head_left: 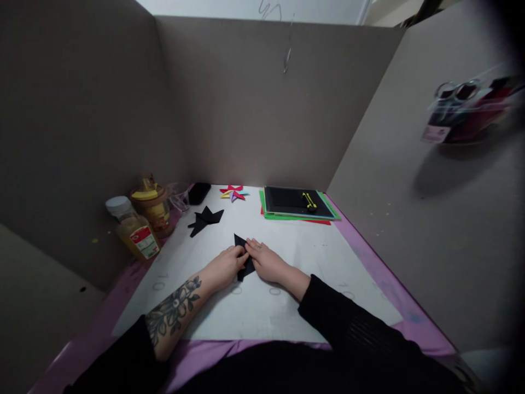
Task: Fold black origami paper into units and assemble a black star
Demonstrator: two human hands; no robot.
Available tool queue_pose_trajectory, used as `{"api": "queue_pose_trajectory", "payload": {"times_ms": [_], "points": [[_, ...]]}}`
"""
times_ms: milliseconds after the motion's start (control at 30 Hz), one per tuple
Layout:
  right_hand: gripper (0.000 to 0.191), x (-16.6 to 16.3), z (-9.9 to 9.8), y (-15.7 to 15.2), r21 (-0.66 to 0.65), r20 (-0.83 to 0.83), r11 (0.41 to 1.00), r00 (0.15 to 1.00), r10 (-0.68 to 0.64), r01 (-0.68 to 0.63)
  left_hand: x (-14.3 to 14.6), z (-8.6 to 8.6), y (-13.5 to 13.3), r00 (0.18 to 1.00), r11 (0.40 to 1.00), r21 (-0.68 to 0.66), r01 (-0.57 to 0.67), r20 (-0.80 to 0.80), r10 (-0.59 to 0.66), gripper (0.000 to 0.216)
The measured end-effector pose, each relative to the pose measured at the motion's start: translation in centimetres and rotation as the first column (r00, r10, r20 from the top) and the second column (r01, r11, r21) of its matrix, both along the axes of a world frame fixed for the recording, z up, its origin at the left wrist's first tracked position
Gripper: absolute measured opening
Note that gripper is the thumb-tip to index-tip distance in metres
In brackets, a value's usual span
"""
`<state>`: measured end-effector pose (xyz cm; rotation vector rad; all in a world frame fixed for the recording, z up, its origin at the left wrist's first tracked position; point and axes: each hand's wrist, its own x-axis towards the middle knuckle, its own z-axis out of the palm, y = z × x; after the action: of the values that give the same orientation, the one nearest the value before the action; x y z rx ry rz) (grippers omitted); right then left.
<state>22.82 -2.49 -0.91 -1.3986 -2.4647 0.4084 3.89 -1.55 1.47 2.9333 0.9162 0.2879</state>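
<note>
White brd (311,320), folded blk paper (245,270) — under fingers (253,245)

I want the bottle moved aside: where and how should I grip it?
Probably around the bottle, on its broad body below the white cap, from the front right: the wall is on its left, the yellow-topped container behind.

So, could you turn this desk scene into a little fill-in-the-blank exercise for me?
The left hand and right hand touch folded paper coloured ____.
The multicoloured star lies to the ____ of the paper stack.
On that stack lies a tool coloured black and ____.
The bottle has a cap coloured ____.
Missing words: black; left; yellow; white.
</note>
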Motion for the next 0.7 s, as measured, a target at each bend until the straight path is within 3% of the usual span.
{"api": "queue_pose_trajectory", "payload": {"times_ms": [233,500,700], "points": [[0.055,0.2,0.0,0.4,-0.027,-0.057,1.0,0.998,0.004,-0.006,0.2,0.1,0.1,0.999,0.999,-0.039,-0.015,-0.029,0.013,0.035],[0.05,1.1,2.7,3.3,-0.151,-0.085,0.982,0.992,0.098,-0.11,0.5,0.2,-0.7,0.995,0.996,0.012,-0.094,-0.037,0.094,0.035],[0.055,0.8,1.9,3.9,-0.026,0.025,0.979,0.979,0.201,-0.201,0.6,0.3,-1.7,0.975,0.976,0.013,-0.218,-0.048,0.218,0.039]]}}
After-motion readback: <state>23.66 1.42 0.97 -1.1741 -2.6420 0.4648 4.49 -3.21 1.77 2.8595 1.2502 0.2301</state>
